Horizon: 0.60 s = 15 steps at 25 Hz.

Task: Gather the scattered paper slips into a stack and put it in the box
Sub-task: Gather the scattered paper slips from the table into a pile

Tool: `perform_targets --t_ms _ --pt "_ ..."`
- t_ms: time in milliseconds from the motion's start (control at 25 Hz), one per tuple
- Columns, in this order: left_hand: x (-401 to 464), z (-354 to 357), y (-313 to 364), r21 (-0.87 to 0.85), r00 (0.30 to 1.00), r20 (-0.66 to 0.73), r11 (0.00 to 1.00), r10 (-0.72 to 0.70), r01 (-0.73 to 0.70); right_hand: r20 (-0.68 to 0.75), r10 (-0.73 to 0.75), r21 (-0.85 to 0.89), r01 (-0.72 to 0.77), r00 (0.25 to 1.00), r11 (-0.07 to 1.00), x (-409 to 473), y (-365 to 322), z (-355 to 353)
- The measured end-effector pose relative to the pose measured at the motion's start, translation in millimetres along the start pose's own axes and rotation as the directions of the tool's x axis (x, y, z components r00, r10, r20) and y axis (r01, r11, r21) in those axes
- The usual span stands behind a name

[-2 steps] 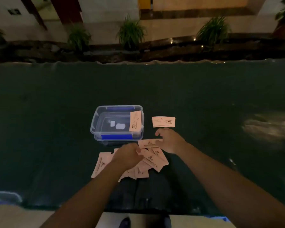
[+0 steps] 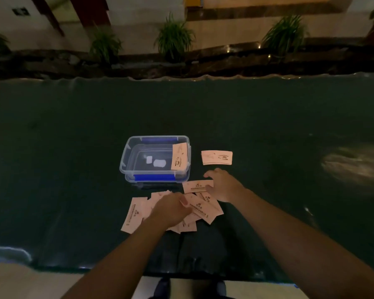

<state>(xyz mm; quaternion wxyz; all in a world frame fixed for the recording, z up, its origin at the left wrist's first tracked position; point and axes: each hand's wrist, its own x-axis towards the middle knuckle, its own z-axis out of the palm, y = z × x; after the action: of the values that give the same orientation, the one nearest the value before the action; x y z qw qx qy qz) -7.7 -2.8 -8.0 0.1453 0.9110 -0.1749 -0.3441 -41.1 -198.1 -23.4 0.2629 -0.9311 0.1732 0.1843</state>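
A loose pile of pink paper slips (image 2: 203,209) lies on the dark table in front of the clear plastic box (image 2: 125,160) with blue latches. My left hand (image 2: 171,209) rests on the pile with its fingers curled over some slips. My right hand (image 2: 224,185) lies flat to the right, fingers spread, its thumb touching the end of one slip (image 2: 195,186). Another slip (image 2: 179,156) leans against the box's right rim. A single slip (image 2: 216,157) lies apart, just beyond my right fingertips. Two small white pieces sit on the box floor.
The dark green table cover (image 2: 73,169) stretches wide on both sides and behind the box. A pale blurred patch (image 2: 352,165) shows at the far right. Plants and a stone ledge stand beyond the far edge. My shoes show below the near edge.
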Motion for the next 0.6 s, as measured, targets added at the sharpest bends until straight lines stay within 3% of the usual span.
perform_targets --t_ms 160,320,600 --pt "-7 23 -4 -0.218 0.988 0.122 0.969 -0.09 0.115 0.084 0.005 -0.063 0.0 0.996 0.998 15 4 26" --pt "-3 32 -6 -0.437 0.948 0.273 0.857 -0.161 0.271 0.098 0.071 -0.11 -0.06 0.993 0.992 24 2 46" --pt "10 32 2 -0.563 0.913 0.356 0.734 -0.197 0.379 0.054 0.182 -0.193 -0.169 0.982 0.967 12 2 65"
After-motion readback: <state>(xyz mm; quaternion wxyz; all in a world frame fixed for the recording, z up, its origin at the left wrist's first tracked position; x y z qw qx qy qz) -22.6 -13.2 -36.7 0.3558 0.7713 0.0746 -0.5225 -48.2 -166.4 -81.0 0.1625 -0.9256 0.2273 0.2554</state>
